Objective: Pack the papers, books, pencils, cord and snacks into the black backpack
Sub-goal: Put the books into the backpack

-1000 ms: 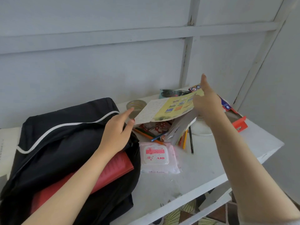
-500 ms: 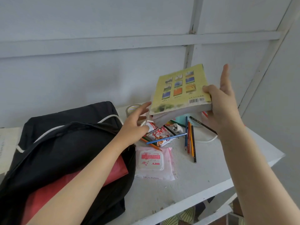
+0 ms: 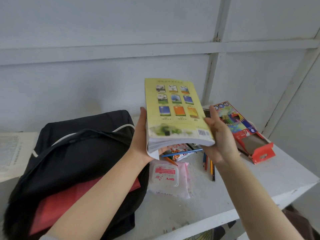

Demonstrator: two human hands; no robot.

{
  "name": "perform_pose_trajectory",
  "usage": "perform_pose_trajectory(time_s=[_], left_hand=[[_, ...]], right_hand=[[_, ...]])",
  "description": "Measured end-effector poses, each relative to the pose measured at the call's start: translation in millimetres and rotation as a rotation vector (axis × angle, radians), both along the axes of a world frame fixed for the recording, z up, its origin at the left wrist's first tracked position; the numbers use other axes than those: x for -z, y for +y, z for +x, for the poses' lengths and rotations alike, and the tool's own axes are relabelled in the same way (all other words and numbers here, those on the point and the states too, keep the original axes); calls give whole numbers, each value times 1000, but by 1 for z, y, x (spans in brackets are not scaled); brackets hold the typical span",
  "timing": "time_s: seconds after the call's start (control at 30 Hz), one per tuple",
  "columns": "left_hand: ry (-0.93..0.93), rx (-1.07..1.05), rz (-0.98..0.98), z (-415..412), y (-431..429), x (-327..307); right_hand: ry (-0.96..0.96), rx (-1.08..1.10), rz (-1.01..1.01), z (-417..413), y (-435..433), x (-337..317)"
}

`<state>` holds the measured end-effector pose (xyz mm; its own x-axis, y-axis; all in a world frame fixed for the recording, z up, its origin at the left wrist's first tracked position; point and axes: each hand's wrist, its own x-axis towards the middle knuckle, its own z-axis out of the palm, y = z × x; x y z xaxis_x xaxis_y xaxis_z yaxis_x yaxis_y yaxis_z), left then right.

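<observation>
Head view: thick yellow book [image 3: 174, 115] held up above the white table [image 3: 225, 193], back cover facing the camera, tilted away toward the far wall. Left hand [image 3: 141, 137] flat against the book's left edge, fingers pointing up, palm cupping the near-left corner. Right hand [image 3: 220, 135] closed around the near-right corner, thumb on the cover beside the barcode, fingers underneath. Both grips firm on the book, nothing else held.

Black backpack [image 3: 74, 160] lying open at the near left, a red folder [image 3: 83, 196] poking out of its mouth, white piping along the top. Directly under the book: snack packet [image 3: 180, 151], blue pencil [image 3: 181, 152] lying across it, orange pencil beside. More loose pencils [image 3: 209, 167] to the right, under the right wrist. Pink wipes pack [image 3: 168, 179] on the table just right of the backpack. Open coloured-pencil box [image 3: 245, 134] at the far right, red tray slid out. Printed paper [image 3: 10, 153] at the left edge, beyond the bag.
</observation>
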<state>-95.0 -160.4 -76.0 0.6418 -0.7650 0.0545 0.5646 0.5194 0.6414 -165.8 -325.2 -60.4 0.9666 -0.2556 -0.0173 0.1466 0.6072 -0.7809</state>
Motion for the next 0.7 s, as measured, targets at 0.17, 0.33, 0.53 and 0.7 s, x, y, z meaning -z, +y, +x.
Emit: perform_pose_trajectory(time_s=[0.17, 0.33, 0.53, 0.7], left_hand=[[43, -41, 44, 2, 16, 10], [-6, -249, 302, -13, 26, 2], [-277, -397, 508, -30, 35, -20], [-318, -421, 544, -40, 37, -24]], right_hand=[[192, 67, -569, -1, 5, 14], [101, 27, -1094, -3, 28, 23], [12, -251, -680, -6, 46, 23], [-96, -339, -670, -10, 58, 16]])
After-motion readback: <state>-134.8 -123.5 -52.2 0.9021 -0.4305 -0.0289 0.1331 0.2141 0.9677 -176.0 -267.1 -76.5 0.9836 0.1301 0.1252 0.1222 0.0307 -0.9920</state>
